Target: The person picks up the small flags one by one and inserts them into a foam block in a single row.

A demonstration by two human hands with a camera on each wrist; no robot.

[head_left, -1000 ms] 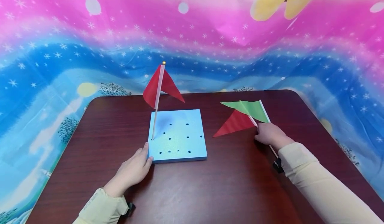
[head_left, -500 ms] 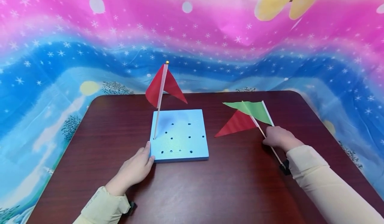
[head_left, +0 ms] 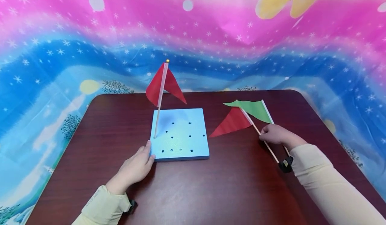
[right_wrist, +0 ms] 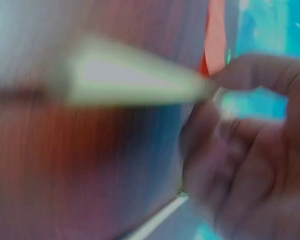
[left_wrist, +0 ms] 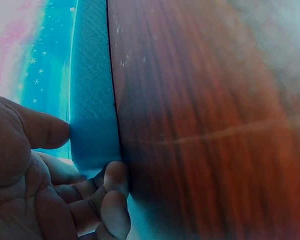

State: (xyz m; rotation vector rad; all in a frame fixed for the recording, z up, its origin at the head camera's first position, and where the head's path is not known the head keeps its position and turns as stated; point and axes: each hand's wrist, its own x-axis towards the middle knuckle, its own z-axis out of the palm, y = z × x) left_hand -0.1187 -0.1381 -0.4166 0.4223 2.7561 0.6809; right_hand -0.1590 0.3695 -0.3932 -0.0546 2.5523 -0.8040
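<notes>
Right hand (head_left: 275,134) — fingers pinching the stick of the red flag (head_left: 230,123), low over the counter (head_left: 226,184). Left hand (head_left: 135,168) — fingers curled on the blue foam block (head_left: 181,134) corner.

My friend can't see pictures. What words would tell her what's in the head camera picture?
A person's left hand holds the corner of a blue foam board with a red flag standing in it. Their right hand grips the sticks of a second red flag and a green flag on a dark wooden table.
</notes>
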